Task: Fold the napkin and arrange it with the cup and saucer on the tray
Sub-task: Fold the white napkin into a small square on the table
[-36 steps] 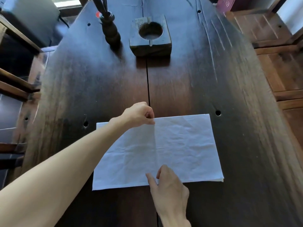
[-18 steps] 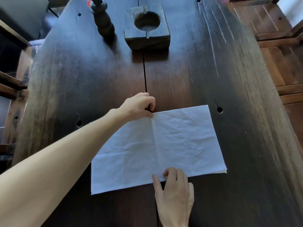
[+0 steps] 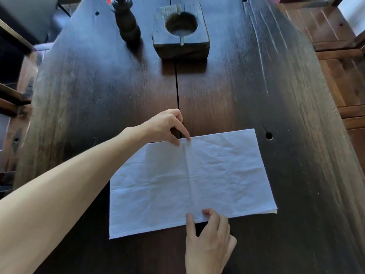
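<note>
A white napkin lies flat on the dark wooden table, folded into a rectangle with a crease down its middle. My left hand pinches the napkin's far edge at the top of that crease with thumb and forefinger. My right hand pinches the near edge at the bottom of the crease, fingers curled on the cloth. No cup, saucer or tray is in view.
A square wooden block with a round hollow stands at the far middle of the table. A dark turned wooden post stands left of it. Wooden furniture sits to the right, shelves to the left.
Both hands have gone from pressing the crease ends to pinching the napkin's edges there. The camera has tilted down slightly; the napkin has stayed in place.
</note>
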Available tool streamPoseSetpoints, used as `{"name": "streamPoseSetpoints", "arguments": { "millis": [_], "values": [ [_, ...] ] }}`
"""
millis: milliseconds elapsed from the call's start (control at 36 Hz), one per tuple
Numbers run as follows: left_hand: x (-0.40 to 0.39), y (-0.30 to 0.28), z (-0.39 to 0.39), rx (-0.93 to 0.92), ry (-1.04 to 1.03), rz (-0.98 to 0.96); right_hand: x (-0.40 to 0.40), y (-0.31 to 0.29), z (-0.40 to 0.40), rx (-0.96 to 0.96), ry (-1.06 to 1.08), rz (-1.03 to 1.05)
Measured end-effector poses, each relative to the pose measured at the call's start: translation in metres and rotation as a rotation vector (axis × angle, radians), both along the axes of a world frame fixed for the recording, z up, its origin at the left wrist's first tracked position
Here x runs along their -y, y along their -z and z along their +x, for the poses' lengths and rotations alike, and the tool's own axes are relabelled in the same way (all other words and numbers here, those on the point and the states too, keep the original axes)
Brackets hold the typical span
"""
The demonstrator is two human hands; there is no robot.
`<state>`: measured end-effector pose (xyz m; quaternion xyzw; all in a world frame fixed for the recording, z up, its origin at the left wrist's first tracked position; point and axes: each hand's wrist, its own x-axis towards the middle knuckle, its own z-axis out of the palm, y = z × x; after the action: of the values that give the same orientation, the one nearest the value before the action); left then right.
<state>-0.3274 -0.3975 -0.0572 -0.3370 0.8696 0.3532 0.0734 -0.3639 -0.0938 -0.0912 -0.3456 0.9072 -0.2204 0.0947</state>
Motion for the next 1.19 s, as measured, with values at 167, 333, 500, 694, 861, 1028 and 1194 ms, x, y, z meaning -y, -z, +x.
{"name": "streamPoseSetpoints", "arguments": {
  "millis": [167, 333, 500, 694, 861, 1028, 1194],
  "values": [
    [-0.005, 0.008, 0.004, -0.096, -0.119, -0.036, -0.001, 0.009, 0.003, 0.061, 0.052, -0.049],
    [-0.008, 0.01, -0.001, -0.089, -0.217, -0.03, 0.001, 0.013, -0.002, 0.037, 0.057, -0.097],
    [-0.009, 0.009, -0.001, -0.064, -0.224, -0.009, 0.0, 0.01, -0.009, 0.105, 0.066, -0.072],
    [-0.017, 0.007, 0.013, -0.08, -0.178, -0.007, 0.0, -0.007, -0.021, 0.367, 0.176, -0.098],
    [-0.03, -0.008, 0.036, -0.129, -0.192, -0.05, 0.003, -0.042, -0.047, 0.439, 0.149, -0.232],
    [-0.047, -0.039, 0.049, -0.265, -0.358, 0.002, 0.012, -0.068, -0.074, 0.445, 0.118, -0.317],
    [-0.065, -0.07, 0.064, -0.331, -0.447, -0.032, 0.019, -0.093, -0.097, 0.365, 0.033, -0.375]
  ]
}}
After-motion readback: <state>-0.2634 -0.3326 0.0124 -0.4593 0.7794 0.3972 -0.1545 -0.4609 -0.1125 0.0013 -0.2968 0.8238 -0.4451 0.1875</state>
